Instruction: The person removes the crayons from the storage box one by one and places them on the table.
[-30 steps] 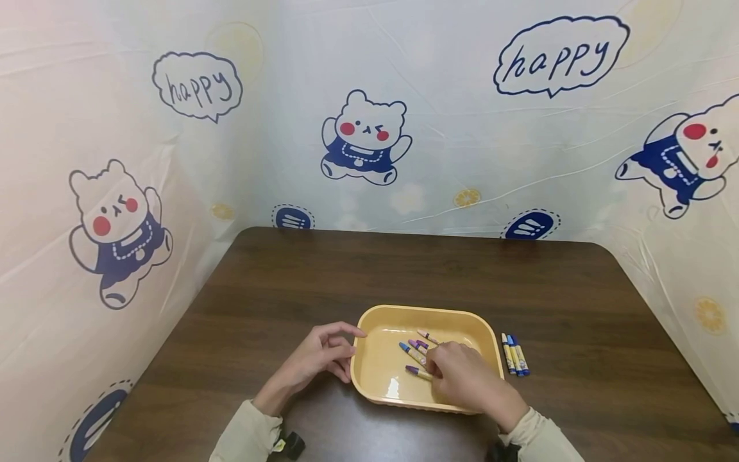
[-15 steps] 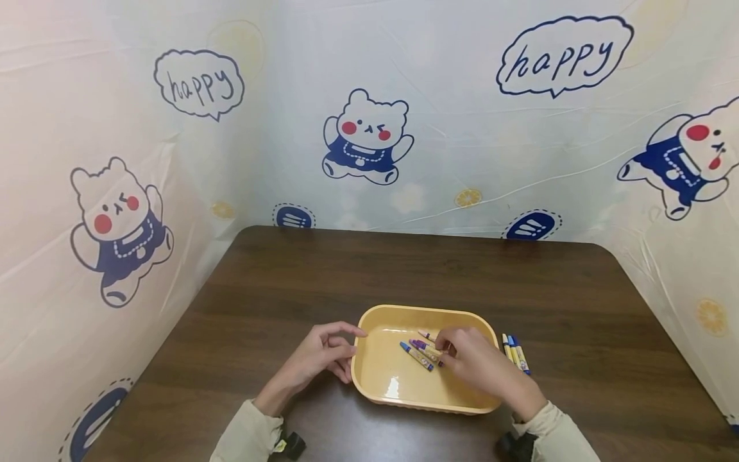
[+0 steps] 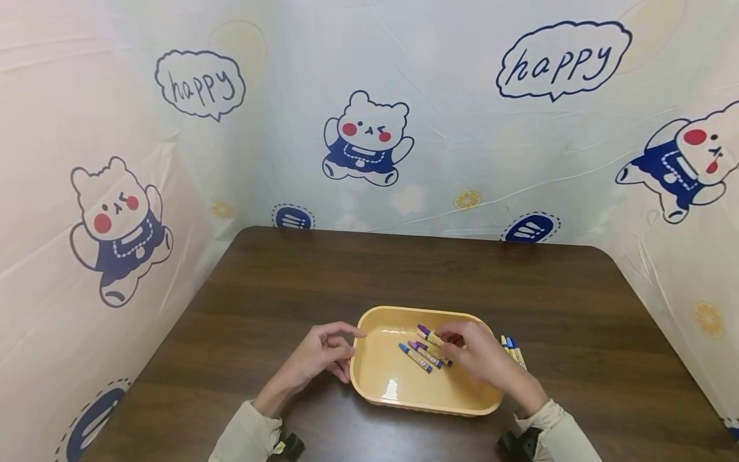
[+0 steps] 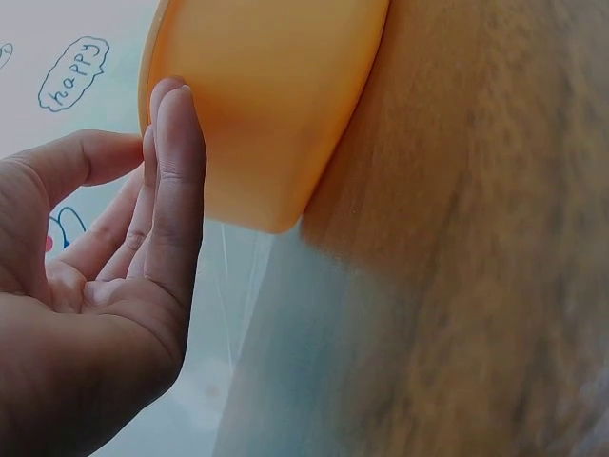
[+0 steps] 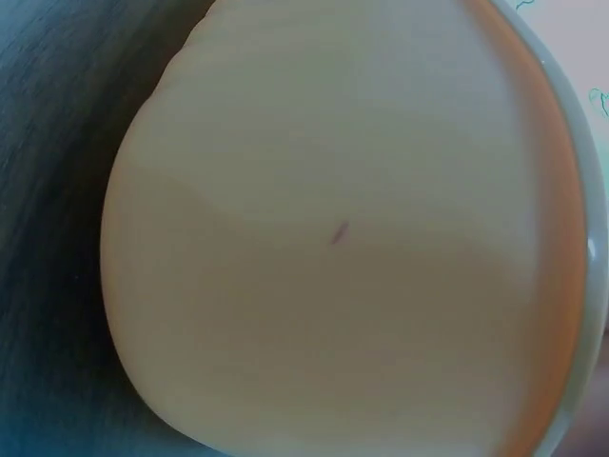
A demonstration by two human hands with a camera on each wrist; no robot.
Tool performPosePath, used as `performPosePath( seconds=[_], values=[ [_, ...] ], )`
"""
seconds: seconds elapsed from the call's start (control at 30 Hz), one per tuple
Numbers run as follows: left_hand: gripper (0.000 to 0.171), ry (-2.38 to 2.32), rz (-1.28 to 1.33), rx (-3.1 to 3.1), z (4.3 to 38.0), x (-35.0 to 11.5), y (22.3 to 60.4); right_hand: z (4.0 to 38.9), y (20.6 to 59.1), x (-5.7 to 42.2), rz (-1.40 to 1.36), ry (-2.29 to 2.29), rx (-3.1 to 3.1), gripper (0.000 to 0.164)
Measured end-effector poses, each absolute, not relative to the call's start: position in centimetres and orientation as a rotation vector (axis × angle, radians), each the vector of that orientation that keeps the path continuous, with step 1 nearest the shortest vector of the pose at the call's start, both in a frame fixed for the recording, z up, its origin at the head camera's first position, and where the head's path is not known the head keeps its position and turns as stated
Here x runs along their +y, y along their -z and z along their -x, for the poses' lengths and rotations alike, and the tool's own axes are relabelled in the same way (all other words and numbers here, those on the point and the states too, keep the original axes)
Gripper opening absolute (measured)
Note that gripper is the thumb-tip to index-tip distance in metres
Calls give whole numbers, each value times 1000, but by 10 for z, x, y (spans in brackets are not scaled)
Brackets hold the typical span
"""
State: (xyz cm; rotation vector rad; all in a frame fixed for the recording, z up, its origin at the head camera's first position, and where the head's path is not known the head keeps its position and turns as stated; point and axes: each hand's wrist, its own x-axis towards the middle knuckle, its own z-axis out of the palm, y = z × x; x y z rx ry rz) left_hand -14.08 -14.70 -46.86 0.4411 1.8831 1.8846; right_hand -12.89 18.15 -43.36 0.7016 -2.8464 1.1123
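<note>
My left hand (image 3: 320, 354) holds the left end of a yellow plastic tray (image 3: 369, 391). In the left wrist view its index fingertip is at the rim, with the thumb against the outer wall. Inside the tray my right hand (image 3: 476, 356) pinches a purple-tipped crayon (image 3: 427, 332) between thumb and fingers, beside a pale-tipped crayon partly hidden by it. Just in front lie a blue crayon (image 3: 414, 357) and a purple crayon (image 3: 430, 357), side by side and slanting, with another partly under my fingers. The right wrist view shows only the tray's outer wall (image 5: 333, 314).
Three crayons (image 3: 514, 351) lie side by side on the table to the right of the tray, partly behind my right hand. The dark wood table (image 3: 288, 276) stretches back to a printed cloth wall (image 3: 450, 141) with bears and speech bubbles.
My right hand has picked up the purple crayon from the near side of the tray and moved it up to the far side of the row. The left hand has stayed on the rim.
</note>
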Motion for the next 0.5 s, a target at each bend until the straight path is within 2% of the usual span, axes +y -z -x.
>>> performPosePath(
  seconds=[0.23, 0.5],
  values=[
    [34, -1903, -411, 1924, 142, -149, 467, 131, 431, 183, -686, -1145, -2820, 11],
    [33, -1915, -363, 1963, 143, -150, 468, 140, 420, 182, -707, -1161, -2769, 15]
  ],
)
